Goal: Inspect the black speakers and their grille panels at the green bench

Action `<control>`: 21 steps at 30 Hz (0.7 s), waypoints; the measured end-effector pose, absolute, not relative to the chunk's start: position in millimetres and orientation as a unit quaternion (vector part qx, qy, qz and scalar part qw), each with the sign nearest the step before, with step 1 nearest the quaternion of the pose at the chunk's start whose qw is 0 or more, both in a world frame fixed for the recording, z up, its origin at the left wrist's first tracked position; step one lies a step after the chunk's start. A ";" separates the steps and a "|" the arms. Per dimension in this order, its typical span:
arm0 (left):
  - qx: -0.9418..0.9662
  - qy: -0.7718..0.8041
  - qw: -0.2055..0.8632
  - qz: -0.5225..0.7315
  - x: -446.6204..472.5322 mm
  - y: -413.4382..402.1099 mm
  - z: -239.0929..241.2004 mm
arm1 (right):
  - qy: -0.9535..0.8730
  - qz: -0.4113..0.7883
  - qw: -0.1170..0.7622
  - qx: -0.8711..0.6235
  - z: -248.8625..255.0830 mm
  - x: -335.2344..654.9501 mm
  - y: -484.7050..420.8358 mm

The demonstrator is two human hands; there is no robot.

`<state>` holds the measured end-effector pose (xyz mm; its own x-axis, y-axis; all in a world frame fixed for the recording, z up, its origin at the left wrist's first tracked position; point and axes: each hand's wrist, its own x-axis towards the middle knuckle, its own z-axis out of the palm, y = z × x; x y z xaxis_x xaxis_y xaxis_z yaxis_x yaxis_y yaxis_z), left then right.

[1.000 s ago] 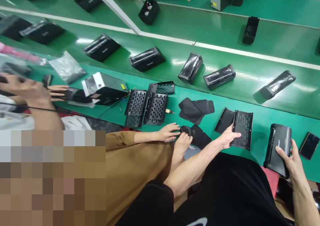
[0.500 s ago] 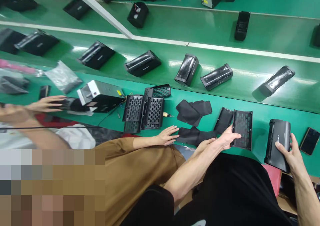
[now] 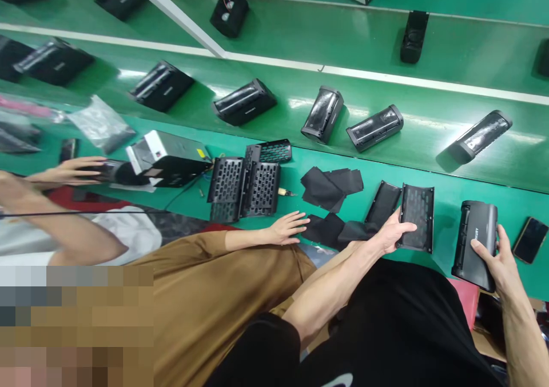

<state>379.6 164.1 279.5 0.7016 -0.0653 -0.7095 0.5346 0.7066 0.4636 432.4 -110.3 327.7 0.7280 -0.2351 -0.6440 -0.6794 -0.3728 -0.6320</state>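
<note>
My left hand (image 3: 393, 231) grips the left edge of a black perforated speaker grille (image 3: 417, 218), thumb on its inner face. The grille is tilted up just over the green bench. To its left lies another black panel (image 3: 383, 203), partly hidden by the held grille and my hand. My right hand (image 3: 501, 256) is closed around the right side of a black speaker (image 3: 475, 244) with white lettering, thumb on its front. A phone (image 3: 530, 240) lies just right of that hand.
A co-worker's hand (image 3: 288, 228) rests by black cloth pieces (image 3: 331, 186). Beyond are stacked grilles (image 3: 263, 188) and a boxy device (image 3: 169, 155). Several speakers (image 3: 322, 114) stand along the green conveyor (image 3: 283, 98) behind the bench. At far left another person's hand (image 3: 83, 170) touches a black object.
The view has shifted slightly. Both my hands keep their holds on the grille and the speaker, nearly unmoved. The co-worker's fingers at the cloth pieces are spread a little more.
</note>
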 end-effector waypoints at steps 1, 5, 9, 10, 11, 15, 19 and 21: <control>0.348 0.343 0.856 -0.170 380.1 163.5 279.8 | 0.289 0.232 0.479 -0.796 329.2 432.8 -108.8; 0.377 0.351 0.842 -0.158 381.5 159.7 278.7 | 0.282 0.230 0.471 -0.803 337.0 434.4 -101.9; 0.375 0.359 0.837 -0.171 381.6 156.3 276.4 | 0.276 0.232 0.469 -0.807 340.0 434.5 -99.6; 0.369 0.359 0.840 -0.174 381.5 155.9 276.1 | 0.274 0.234 0.469 -0.806 339.6 434.2 -100.0; 0.363 0.358 0.842 -0.175 381.3 155.7 275.9 | 0.273 0.236 0.470 -0.806 338.8 433.9 -100.6; 0.339 0.347 0.856 -0.178 379.9 156.5 276.9 | 0.269 0.239 0.462 -0.810 335.7 432.7 -102.5; 0.325 0.337 0.865 -0.180 378.5 158.0 279.2 | 0.269 0.236 0.458 -0.814 330.4 431.5 -106.3; 0.315 0.337 0.867 -0.187 377.9 158.5 280.4 | 0.264 0.234 0.458 -0.816 323.4 430.5 -110.9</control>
